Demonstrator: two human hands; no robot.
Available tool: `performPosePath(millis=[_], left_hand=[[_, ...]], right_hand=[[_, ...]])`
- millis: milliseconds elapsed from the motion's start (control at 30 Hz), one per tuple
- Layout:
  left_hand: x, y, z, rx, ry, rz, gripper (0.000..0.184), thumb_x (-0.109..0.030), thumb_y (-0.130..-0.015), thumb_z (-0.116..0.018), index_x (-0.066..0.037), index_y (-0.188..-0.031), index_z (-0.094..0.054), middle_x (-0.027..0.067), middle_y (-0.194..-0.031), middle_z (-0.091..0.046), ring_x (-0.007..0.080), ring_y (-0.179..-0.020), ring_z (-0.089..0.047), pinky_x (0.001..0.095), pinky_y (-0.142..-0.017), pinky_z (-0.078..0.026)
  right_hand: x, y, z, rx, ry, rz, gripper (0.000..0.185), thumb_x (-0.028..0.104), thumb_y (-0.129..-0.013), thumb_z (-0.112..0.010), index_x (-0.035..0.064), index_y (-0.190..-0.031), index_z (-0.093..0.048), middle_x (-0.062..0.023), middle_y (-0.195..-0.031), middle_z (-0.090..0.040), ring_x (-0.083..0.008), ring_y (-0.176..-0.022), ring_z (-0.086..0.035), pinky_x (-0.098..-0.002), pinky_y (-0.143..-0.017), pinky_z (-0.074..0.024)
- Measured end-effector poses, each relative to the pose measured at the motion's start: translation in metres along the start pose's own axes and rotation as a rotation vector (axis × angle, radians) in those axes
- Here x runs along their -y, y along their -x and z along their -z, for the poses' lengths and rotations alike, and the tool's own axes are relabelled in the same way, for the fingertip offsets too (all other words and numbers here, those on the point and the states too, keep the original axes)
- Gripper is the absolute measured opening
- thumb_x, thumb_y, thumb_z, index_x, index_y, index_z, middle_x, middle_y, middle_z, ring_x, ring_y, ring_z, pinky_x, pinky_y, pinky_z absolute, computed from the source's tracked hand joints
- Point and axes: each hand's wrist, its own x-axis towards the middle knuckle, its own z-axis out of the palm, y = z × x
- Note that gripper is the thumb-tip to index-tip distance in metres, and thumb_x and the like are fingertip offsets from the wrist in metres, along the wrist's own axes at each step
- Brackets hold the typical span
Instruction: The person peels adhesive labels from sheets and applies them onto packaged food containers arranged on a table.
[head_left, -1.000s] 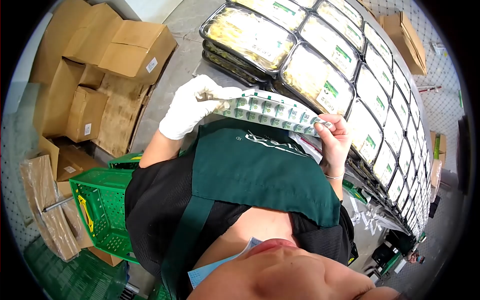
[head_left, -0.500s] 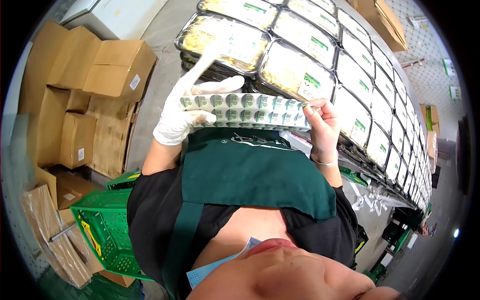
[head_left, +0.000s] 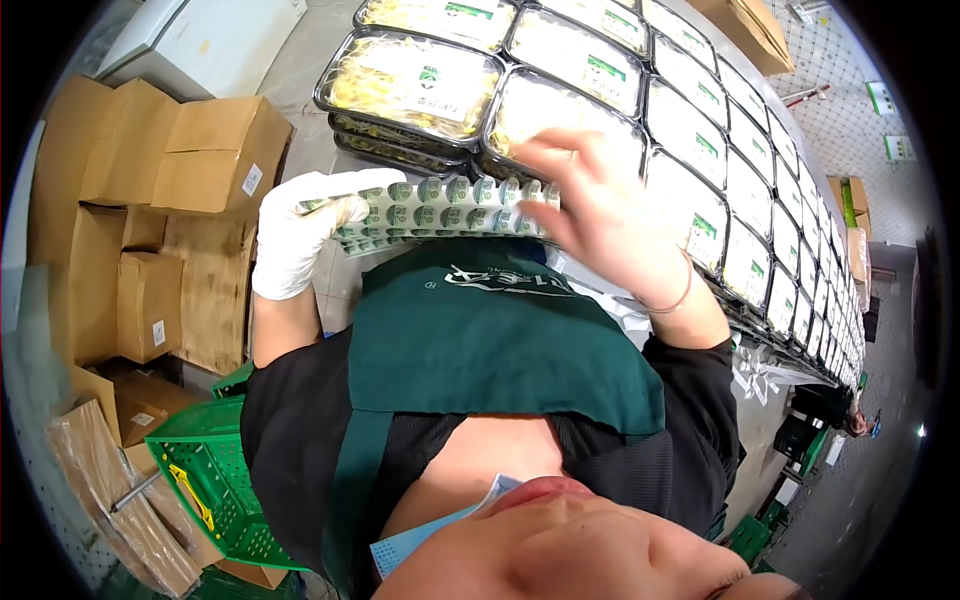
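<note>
Gripping the left end of a sticker sheet (head_left: pixel 450 212) between thumb and fingers of the left hand (head_left: pixel 300 235), gloved in white. Reaching across the right end with the bare right hand (head_left: pixel 600 215), fingers partly spread; cannot tell through the motion blur whether pinching the edge or only hovering close to it. Working with hands apart, at opposite ends of the sheet.

Held up just in front of the apron (head_left: pixel 500 310), near the closest sprout trays (head_left: pixel 415 88). Printed with rows of round green stickers on white, and apparently doubled into layers at the lower left. Likely to handle as very light, thin and floppy, springy at any fold, quick to crease, perhaps slick against the glove. Best taken by the edges at both ends and kept lightly taut, off the printed rounds.

Farther out, packed close in rows under clear labelled lids, running away to the right: more trays. To the left, past the gloved hand: cartons (head_left: pixel 225 150), and lower down a green crate (head_left: pixel 200 420).

Hidden behind the right hand: part of one tray (head_left: pixel 560 105), washed out by glare. Too small to read: the sticker print. Covered by glove and folds: the sheet's far left end. Cannot make out any support beneath the trays.
</note>
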Motion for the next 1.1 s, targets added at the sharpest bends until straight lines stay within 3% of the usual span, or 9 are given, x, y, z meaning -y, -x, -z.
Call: performPosePath(millis=[367,467,533,600,667,833,967,1000,1100], left_hand=[[0.017,0.014,0.041,-0.242,0.137,0.134,0.012,0.001,-0.069,-0.061,0.002,-0.08,-0.057,0.0034,-0.071,-0.058,0.0076,-0.059,-0.051,0.0198,-0.054,-0.041],[0.022,0.015,0.065,-0.336,0.183,0.181,0.012,0.0,-0.068,-0.062,0.001,-0.079,-0.057,0.0033,-0.07,-0.058,0.0081,-0.06,-0.052,0.0199,-0.055,-0.041],[0.031,0.02,0.08,-0.376,0.176,0.189,0.011,0.0,-0.068,-0.062,0.0,-0.077,-0.057,0.0025,-0.069,-0.058,0.0081,-0.06,-0.052,0.0199,-0.055,-0.041],[0.038,0.027,0.087,-0.327,0.109,0.23,0.009,0.0,-0.067,-0.062,0.0,-0.075,-0.057,0.0014,-0.068,-0.057,0.0073,-0.059,-0.051,0.0197,-0.054,-0.041],[0.041,0.032,0.088,-0.324,0.073,0.273,0.008,0.001,-0.067,-0.062,-0.001,-0.073,-0.057,0.0006,-0.066,-0.056,0.0064,-0.059,-0.049,0.0201,-0.055,-0.04],[0.053,0.031,0.093,-0.315,0.119,0.289,0.006,0.001,-0.069,-0.061,0.0,-0.073,-0.057,0.0006,-0.068,-0.056,0.0059,-0.061,-0.049,0.0191,-0.056,-0.039],[0.056,0.033,0.096,-0.33,0.169,0.286,0.004,0.0,-0.07,-0.06,0.0,-0.073,-0.057,0.0013,-0.068,-0.057,0.0057,-0.06,-0.048,0.0186,-0.056,-0.039],[0.056,0.032,0.097,-0.34,0.202,0.293,0.004,0.001,-0.07,-0.06,0.0,-0.073,-0.057,0.0024,-0.069,-0.058,0.0062,-0.061,-0.049,0.0189,-0.057,-0.04],[0.056,0.031,0.101,-0.358,0.298,0.306,0.004,0.004,-0.071,-0.058,0.002,-0.073,-0.057,0.0058,-0.071,-0.06,0.0079,-0.063,-0.053,0.0205,-0.06,-0.044]], right_hand=[[0.008,-0.035,-0.046,0.235,0.127,0.15,0.023,0.006,-0.065,-0.054,0.0098,-0.088,-0.054,-0.0049,-0.074,-0.046,-0.0218,-0.068,-0.05,-0.0324,-0.058,-0.0434],[0.007,-0.057,-0.06,0.045,-0.117,0.109,0.016,-0.001,-0.071,-0.057,0.0085,-0.084,-0.058,-0.0009,-0.074,-0.053,-0.0167,-0.063,-0.052,-0.0275,-0.053,-0.0408],[-0.008,-0.09,-0.059,0.084,-0.596,-0.376,0.02,0.002,-0.075,-0.056,0.0081,-0.094,-0.057,-0.0016,-0.086,-0.055,-0.0111,-0.073,-0.053,-0.0263,-0.059,-0.0439],[-0.027,-0.121,-0.08,-0.079,-0.964,-0.471,0.039,0.001,-0.074,-0.059,0.0087,-0.111,-0.048,-0.0066,-0.103,-0.049,-0.0117,-0.087,-0.052,-0.0263,-0.068,-0.0472],[-0.034,-0.13,-0.108,-0.06,-0.806,-0.531,0.057,-0.004,-0.071,-0.06,0.0103,-0.121,-0.037,-0.012,-0.114,-0.041,-0.0179,-0.097,-0.051,-0.0265,-0.074,-0.0481],[-0.036,-0.126,-0.148,-0.065,-0.046,-0.108,0.063,-0.014,-0.065,-0.047,0.0124,-0.122,-0.038,-0.018,-0.12,-0.031,-0.0237,-0.096,-0.05,-0.0302,-0.068,-0.0492],[-0.06,-0.12,-0.129,0.146,0.536,-0.304,0.066,0.039,-0.079,-0.054,0.0096,-0.13,-0.025,-0.0221,-0.127,-0.028,-0.0343,-0.119,-0.027,-0.0442,-0.096,-0.028],[-0.093,-0.118,-0.128,0.084,0.672,-0.32,0.075,0.032,-0.073,-0.062,0.0032,-0.129,-0.022,-0.0253,-0.127,-0.027,-0.0351,-0.113,-0.035,-0.0415,-0.095,-0.031],[-0.131,-0.143,-0.106,-0.1,-0.037,-0.606,0.075,0.019,-0.068,-0.067,0.0018,-0.127,-0.025,-0.0212,-0.122,-0.034,-0.03,-0.101,-0.047,-0.0377,-0.084,-0.0417]])
